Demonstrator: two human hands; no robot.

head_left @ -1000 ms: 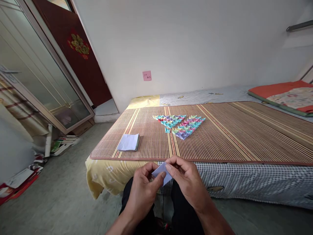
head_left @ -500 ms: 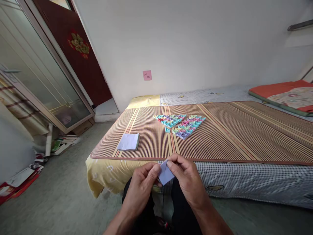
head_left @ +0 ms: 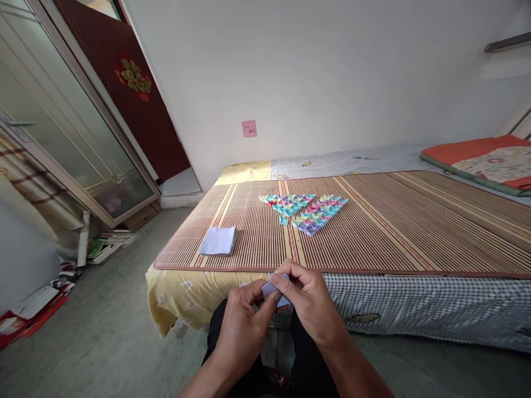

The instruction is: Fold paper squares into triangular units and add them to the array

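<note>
Both my hands pinch a small pale lilac paper piece (head_left: 271, 289) in front of the bed's near edge, above my lap. My left hand (head_left: 243, 327) grips it from below left with thumb and fingers closed. From the right, my right hand (head_left: 305, 301) presses its fingers together on the paper, which is mostly hidden. On the bamboo mat (head_left: 394, 221) lie two triangular arrays of colourful folded paper pieces (head_left: 305, 210) and, nearer the left, a stack of pale square paper sheets (head_left: 218, 241).
The bed has a yellow sheet corner (head_left: 182, 296) and a checked cover. A folded orange quilt (head_left: 481, 160) lies at the far right. Books and papers (head_left: 103, 246) litter the floor at left by a glass door (head_left: 62, 127). A pink note (head_left: 249, 128) sticks on the wall.
The paper was held up more unfolded between my fingers; now it is folded smaller and tucked deeper between both hands, which have closed tighter together.
</note>
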